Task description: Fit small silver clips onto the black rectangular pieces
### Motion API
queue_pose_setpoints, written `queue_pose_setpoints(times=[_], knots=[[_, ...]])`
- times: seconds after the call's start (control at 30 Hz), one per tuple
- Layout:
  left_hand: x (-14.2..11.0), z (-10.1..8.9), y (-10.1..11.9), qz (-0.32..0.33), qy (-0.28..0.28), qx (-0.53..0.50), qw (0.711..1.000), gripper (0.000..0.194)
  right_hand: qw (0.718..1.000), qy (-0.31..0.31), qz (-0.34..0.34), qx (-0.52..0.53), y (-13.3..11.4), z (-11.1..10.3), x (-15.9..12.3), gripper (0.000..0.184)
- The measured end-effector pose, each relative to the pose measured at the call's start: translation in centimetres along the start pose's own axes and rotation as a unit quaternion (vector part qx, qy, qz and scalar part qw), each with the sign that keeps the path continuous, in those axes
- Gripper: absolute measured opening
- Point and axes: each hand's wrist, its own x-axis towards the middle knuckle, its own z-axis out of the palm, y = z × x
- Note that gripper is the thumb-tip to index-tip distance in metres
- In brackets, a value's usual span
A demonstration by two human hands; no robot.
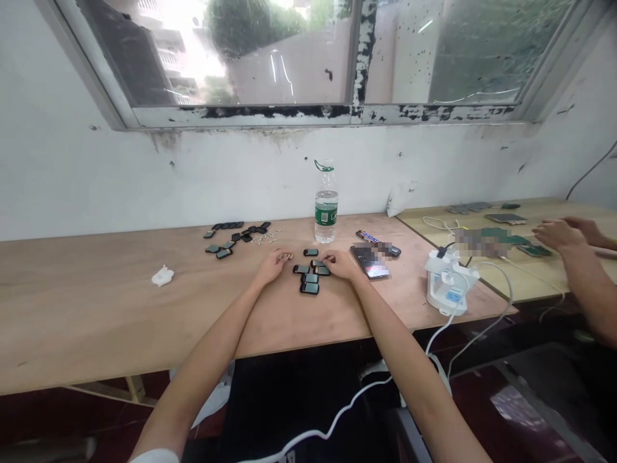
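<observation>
My left hand (274, 262) rests on the wooden table (96, 302) with its fingers curled around small pale bits at the fingertips. My right hand (337, 262) lies just to the right, its fingers pinched on a small dark rectangular module (322, 270). Between and below the hands lie several more of these dark glossy modules (309, 287), one (311, 252) a little farther back. Another group of the same modules (230, 235) sits farther back to the left, beside a scatter of small pale pieces (264, 238).
A water bottle (326, 209) stands behind the hands. A phone (369, 262) and a candy bar (367, 236) lie to the right. A white charger block (448, 286) with cables sits at the table's right end. Another person's hands (562, 233) work at the adjoining table. A crumpled tissue (162, 276) lies left.
</observation>
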Motion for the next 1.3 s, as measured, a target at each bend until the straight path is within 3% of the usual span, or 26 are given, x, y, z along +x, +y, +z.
queue_pose_setpoints(times=[0.2, 0.33, 0.57, 0.67, 0.77, 0.87, 0.93, 1.1, 1.3], knots=[[0.8, 0.3, -0.6, 0.021, -0.024, 0.070, 0.997, 0.022, 0.997, 0.077, 0.018, -0.014, 0.7, 1.1, 2.5, 0.027], [1.2, 0.2, -0.7, 0.041, -0.038, 0.093, 0.994, 0.016, 0.997, 0.055, 0.023, -0.042, 0.7, 1.8, 4.8, 0.034], [1.2, 0.1, -0.4, 0.091, -0.095, 0.173, 0.976, 0.017, 0.997, -0.013, 0.018, -0.080, 1.0, 2.5, 6.7, 0.022], [1.1, 0.2, -0.3, 0.103, -0.118, 0.207, 0.966, 0.020, 0.996, -0.013, 0.028, -0.081, 0.9, 2.4, 6.7, 0.021], [1.0, 0.2, -0.4, 0.120, -0.127, 0.213, 0.961, 0.022, 0.997, 0.039, 0.042, -0.044, 0.8, 2.3, 6.1, 0.021], [1.0, 0.3, -0.7, 0.109, -0.099, 0.161, 0.976, 0.026, 0.993, 0.108, 0.053, 0.003, 0.7, 2.4, 5.0, 0.022], [1.0, 0.6, -0.9, 0.079, -0.058, 0.096, 0.991, 0.032, 0.992, 0.122, 0.036, 0.023, 0.5, 2.6, 4.2, 0.023], [0.8, 1.3, -0.3, 0.073, -0.008, -0.032, 0.997, 0.031, 0.995, 0.085, -0.024, 0.040, -0.7, 3.3, 3.0, 0.028], [0.6, 0.8, 1.4, 0.093, 0.004, -0.026, 0.995, 0.027, 0.998, 0.024, -0.029, 0.043, -2.0, 3.9, 2.4, 0.032]])
